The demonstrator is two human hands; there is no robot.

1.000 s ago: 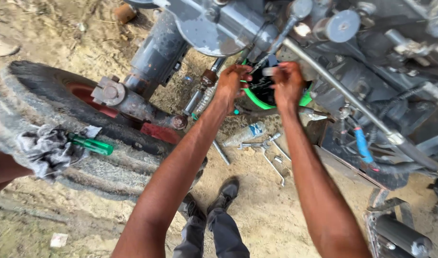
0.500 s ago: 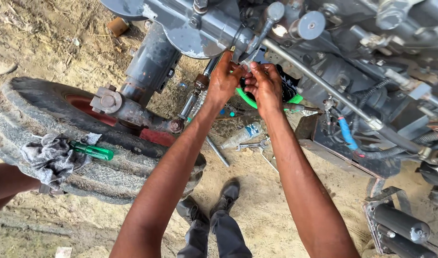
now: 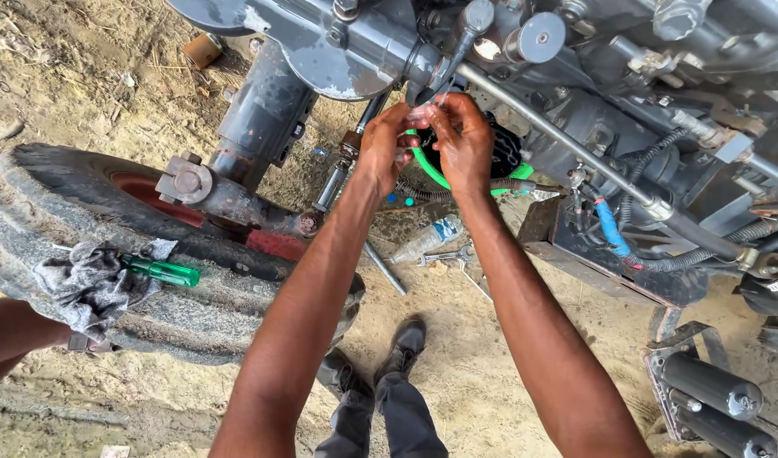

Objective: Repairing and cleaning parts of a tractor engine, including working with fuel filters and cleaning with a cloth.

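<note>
- My left hand and right hand are meeting fingertip to fingertip, pinching a small pale part under the grey machine housing.
- A steel rod is crowding my right knuckles.
- Open sand is lying below; the tyre is sitting well left.

Bright, even daylight fills the view. Soft shadow pools beneath the grey machine body from 12 to 3 o'clock. Pale glare lies on the sandy ground near 6 o'clock. Focus is sharp; edges bow slightly.
</note>
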